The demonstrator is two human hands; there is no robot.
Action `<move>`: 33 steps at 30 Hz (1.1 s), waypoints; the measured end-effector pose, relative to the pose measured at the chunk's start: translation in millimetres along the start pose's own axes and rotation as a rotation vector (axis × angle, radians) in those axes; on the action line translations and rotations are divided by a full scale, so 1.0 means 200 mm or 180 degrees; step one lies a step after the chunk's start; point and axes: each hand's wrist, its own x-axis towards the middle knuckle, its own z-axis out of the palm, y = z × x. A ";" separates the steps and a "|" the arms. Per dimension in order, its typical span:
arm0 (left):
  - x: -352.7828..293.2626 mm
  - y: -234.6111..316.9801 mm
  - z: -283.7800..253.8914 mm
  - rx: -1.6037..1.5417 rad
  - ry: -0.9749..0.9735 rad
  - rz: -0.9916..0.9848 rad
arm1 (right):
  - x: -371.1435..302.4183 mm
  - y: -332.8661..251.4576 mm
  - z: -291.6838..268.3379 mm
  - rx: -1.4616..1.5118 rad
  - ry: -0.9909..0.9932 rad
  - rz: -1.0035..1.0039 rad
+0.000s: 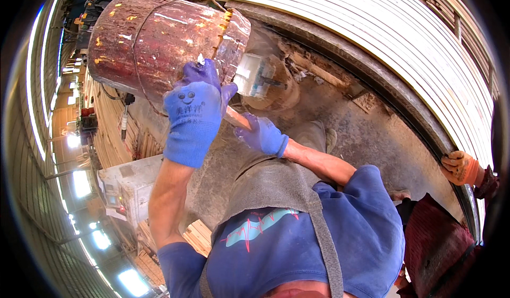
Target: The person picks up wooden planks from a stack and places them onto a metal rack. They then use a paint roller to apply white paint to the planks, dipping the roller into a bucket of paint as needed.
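Observation:
My left hand (pixel 194 109), in a blue glove with darker coated fingers, is closed at the near edge of a large brown drum (pixel 159 40). A light wooden stick (pixel 237 118) runs from under this glove to my right hand (pixel 261 135), also gloved in blue and closed round its lower end. The stick's upper end is hidden behind the left glove, and a small white bit (pixel 201 59) shows by the fingertips. Yellow and white smears mark the drum, and a cord (pixel 139 48) loops over it. Right of it stands a white tub (pixel 251 75) with turquoise stains.
Long white boards (pixel 366 22) lie stacked along a metal rail (pixel 340 48) at upper right. Another person's orange-gloved hand (pixel 460 168) rests on the rail. A grey metal box (pixel 133 184) stands at left, by stacked wooden strips (pixel 106 122).

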 end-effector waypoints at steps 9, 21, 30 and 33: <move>0.02 0.00 0.01 -0.0024 -0.0004 -0.0024 | 0.00 -0.01 0.01 0.0076 -0.0002 0.0010; 0.02 -0.03 0.05 0.0127 0.0121 0.0080 | 0.00 -0.02 0.00 0.0028 -0.0076 0.0082; 0.02 -0.04 0.08 0.0232 0.0014 0.0069 | 0.00 -0.04 -0.02 0.0190 -0.0173 0.0061; 0.02 -0.04 0.09 0.0265 0.0087 0.0114 | 0.00 -0.06 -0.03 0.0189 -0.0117 0.0129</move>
